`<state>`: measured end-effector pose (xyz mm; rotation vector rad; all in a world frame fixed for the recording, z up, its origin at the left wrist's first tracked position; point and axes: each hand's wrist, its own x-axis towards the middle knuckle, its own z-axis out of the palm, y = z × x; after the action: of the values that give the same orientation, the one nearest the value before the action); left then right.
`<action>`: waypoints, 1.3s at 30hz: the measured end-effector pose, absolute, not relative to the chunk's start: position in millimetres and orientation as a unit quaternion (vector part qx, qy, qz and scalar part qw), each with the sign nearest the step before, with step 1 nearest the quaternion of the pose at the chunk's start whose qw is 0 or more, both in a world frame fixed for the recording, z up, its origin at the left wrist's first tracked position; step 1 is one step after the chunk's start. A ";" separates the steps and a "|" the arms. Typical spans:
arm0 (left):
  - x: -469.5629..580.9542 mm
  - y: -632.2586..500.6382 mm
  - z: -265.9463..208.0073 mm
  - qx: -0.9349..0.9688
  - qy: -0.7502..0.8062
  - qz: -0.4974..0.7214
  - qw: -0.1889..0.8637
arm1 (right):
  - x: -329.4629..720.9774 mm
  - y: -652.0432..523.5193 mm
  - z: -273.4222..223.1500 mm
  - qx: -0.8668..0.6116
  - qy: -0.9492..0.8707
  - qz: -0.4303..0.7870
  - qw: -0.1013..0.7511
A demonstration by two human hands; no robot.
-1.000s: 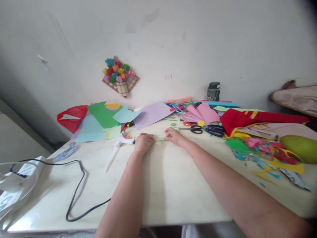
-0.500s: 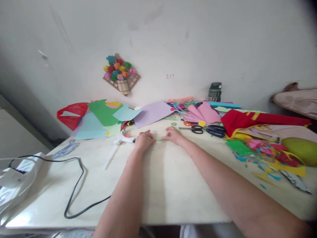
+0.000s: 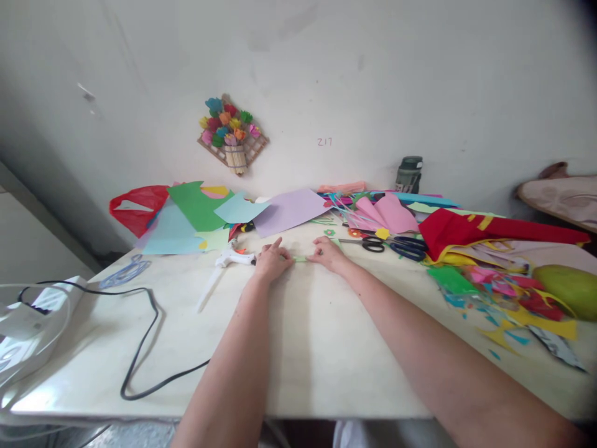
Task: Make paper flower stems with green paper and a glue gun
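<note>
Between my two hands, low over the table, stretches a narrow light-green paper strip (image 3: 300, 259). My left hand (image 3: 273, 259) pinches its left end. The other end is between the fingertips of my right hand (image 3: 327, 254), and a bit of light-green paper shows behind that hand. Just left of my left hand lies a white glue gun (image 3: 232, 256) with a clear glue stick. Close beyond my right hand are a small green paper flower (image 3: 329, 232) and black-handled scissors (image 3: 372, 243).
Coloured paper sheets (image 3: 293, 210) line the wall. Dark blue scissors (image 3: 407, 247), red cloth (image 3: 459, 231) and paper scraps (image 3: 508, 305) lie to the right. A black cord (image 3: 140, 348) runs from the power strip (image 3: 56, 305) at left. A bottle (image 3: 409, 175) stands at the back.
The view has shifted slightly. Both hands stay in nearly the same place on the strip; the fingers of my left hand have lifted a little.
</note>
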<state>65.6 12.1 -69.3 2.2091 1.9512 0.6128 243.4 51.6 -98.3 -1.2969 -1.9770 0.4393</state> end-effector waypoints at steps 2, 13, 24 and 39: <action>65.5 13.2 -70.2 0.736 0.645 0.198 0.061 | 243.7 51.7 -98.6 -0.507 -0.767 0.168 0.356; 63.8 16.6 -71.8 0.737 0.650 0.178 0.053 | 243.4 57.9 -102.8 -0.515 -0.764 0.170 0.351; 76.6 16.9 -76.5 0.738 0.645 0.192 -0.038 | 241.6 54.0 -97.9 -0.525 -0.758 0.179 0.343; 84.8 24.1 -84.3 0.706 0.685 0.179 -0.014 | 242.1 55.0 -97.8 -0.523 -0.764 0.156 0.344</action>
<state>84.8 24.1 -84.3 2.2398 2.1710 0.5660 242.1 55.0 -97.8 -1.3592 -1.9855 0.4057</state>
